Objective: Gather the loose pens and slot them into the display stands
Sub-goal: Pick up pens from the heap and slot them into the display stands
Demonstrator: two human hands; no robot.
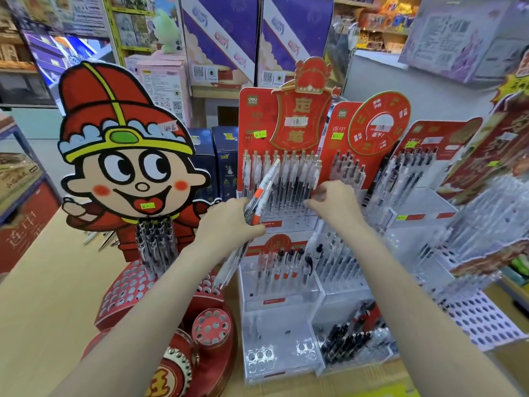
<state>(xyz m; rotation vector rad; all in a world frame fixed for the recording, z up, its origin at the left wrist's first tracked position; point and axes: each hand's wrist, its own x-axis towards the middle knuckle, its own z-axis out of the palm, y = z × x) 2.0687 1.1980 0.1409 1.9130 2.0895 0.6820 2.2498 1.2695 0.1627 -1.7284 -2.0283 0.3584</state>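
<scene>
- The left hand (229, 222) grips a bunch of clear pens (262, 193), fingers curled round their middle; the bunch slants from 7 o'clock up to 1 o'clock, with one orange-banded pen foremost.
- The top ends of the bunch reach in front of the upper row (282, 179) of the middle stand (277, 282); whether they touch that row cannot be told.
- The lower ends stick out below the left hand, towards the red round stand (128, 287).
- The right hand (332, 203), at 3 o'clock of the bunch, has its fingers bent and their tips at the pens of the upper row; whether it pinches one cannot be told.
- The upper row stands upright and nearly full, under a red backing card (257, 116).
- Below it, at 6 o'clock of the hands, a lower tier (283, 270) holds a few orange-gripped pens, upright, with free holes beside them.
- At 5 o'clock, a clear bin (352, 339) at the stand's foot holds black pens lying loose.
- The red round stand, at 7 o'clock, bears a cluster of pens (156, 242) under a cartoon cut-out (126, 156) in a red hat.
- At 3 o'clock, two more stands with red cards (369, 124) hold dark pens upright.
- A white perforated tray (481, 316) lies at 4 o'clock.
</scene>
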